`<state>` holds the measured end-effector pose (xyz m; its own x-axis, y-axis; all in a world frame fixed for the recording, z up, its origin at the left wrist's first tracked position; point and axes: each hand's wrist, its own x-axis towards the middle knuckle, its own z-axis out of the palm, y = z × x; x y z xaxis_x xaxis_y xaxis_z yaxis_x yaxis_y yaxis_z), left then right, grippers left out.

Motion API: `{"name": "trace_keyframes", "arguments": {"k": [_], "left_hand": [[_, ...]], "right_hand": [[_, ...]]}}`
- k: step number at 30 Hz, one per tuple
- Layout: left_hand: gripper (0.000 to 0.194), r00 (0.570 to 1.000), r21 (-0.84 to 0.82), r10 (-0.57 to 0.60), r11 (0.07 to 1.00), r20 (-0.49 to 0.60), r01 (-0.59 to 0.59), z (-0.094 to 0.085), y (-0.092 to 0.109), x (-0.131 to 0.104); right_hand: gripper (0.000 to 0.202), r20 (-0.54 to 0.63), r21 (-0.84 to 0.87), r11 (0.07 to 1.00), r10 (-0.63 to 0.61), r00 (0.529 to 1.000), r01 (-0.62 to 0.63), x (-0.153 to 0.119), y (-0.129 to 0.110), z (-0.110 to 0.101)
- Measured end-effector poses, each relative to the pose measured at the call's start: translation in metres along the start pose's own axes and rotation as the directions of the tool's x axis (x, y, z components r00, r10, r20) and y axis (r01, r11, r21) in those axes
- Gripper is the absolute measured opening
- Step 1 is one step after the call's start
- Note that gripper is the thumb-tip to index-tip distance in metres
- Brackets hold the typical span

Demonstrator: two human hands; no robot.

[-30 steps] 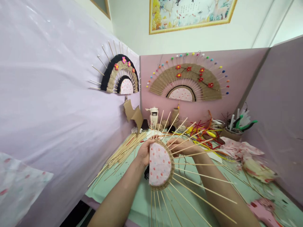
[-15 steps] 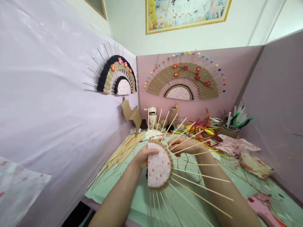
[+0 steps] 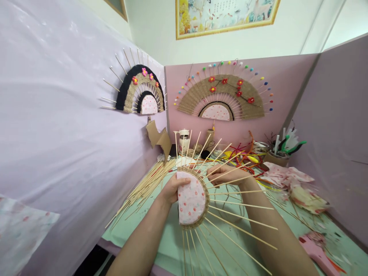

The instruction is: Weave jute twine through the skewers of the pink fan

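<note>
My left hand [image 3: 171, 188] is closed around the straight edge of a half-round woven fan [image 3: 191, 201], its thumb on the pink floral cloth face. A band of woven brown twine runs along the curved rim, and thin wooden sticks [image 3: 244, 218] spread out from it. Just right of the rim, my right hand [image 3: 222, 175] is behind several sticks with its fingers pinched together. Loose twine [image 3: 227, 197] hangs in loops beneath that hand and appears to come from its fingers, though the sticks partly cover the grip.
A bundle of thin sticks [image 3: 143, 184] lies at left on the green table. Behind are a white bottle [image 3: 184, 142], folded cardboard [image 3: 158, 136] and coloured craft stems [image 3: 250, 153]. Cloth scraps [image 3: 287, 174] and a pink glue gun [image 3: 317, 255] lie at right. Two finished fans [image 3: 221, 92] hang on partitions.
The fan has turned slightly, its upper sticks leaning further left and its right-hand sticks higher. My right hand has shifted a little to the right, away from the rim.
</note>
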<state>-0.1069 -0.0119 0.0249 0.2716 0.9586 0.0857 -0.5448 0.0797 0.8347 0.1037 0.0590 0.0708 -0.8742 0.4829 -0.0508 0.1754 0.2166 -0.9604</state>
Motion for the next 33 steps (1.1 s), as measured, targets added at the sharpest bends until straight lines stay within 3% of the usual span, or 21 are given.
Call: {"name": "trace_keyframes", "arguments": {"k": [3, 6, 9, 13, 17, 24, 33], "left_hand": [[0.048, 1.000, 0.006, -0.015, 1.000, -0.016, 0.015, -0.001, -0.001, 0.000], [0.041, 0.998, 0.016, -0.023, 1.000, -0.053, 0.024, -0.001, -0.001, 0.001], [0.037, 0.997, 0.009, -0.002, 1.000, -0.079, 0.003, 0.000, -0.001, 0.000], [0.030, 0.997, 0.014, -0.039, 0.999, -0.066, 0.041, 0.000, -0.002, 0.001], [0.024, 0.995, 0.022, -0.099, 0.995, -0.031, 0.100, -0.002, -0.004, 0.003], [0.026, 0.988, 0.054, -0.152, 0.987, -0.013, 0.152, 0.001, -0.005, 0.004], [0.025, 0.992, 0.014, -0.083, 0.996, -0.099, 0.085, -0.002, -0.001, 0.005]], "right_hand": [[0.024, -0.069, -0.022, 0.997, -0.081, 0.994, 0.080, -0.006, 0.002, -0.008], [0.024, -0.175, 0.101, 0.977, -0.170, 0.970, 0.190, -0.014, 0.010, -0.020], [0.023, -0.302, 0.300, 0.920, -0.158, 0.940, 0.251, -0.024, 0.018, -0.033], [0.023, -0.455, 0.390, 0.847, -0.164, 0.875, 0.361, -0.033, 0.019, -0.048], [0.017, -0.577, 0.347, 0.816, -0.203, 0.791, 0.462, -0.035, 0.007, -0.051], [0.012, -0.679, 0.265, 0.794, -0.249, 0.691, 0.547, -0.028, -0.006, -0.040], [0.016, -0.750, 0.200, 0.765, -0.283, 0.598, 0.613, -0.030, -0.002, -0.042]]}}
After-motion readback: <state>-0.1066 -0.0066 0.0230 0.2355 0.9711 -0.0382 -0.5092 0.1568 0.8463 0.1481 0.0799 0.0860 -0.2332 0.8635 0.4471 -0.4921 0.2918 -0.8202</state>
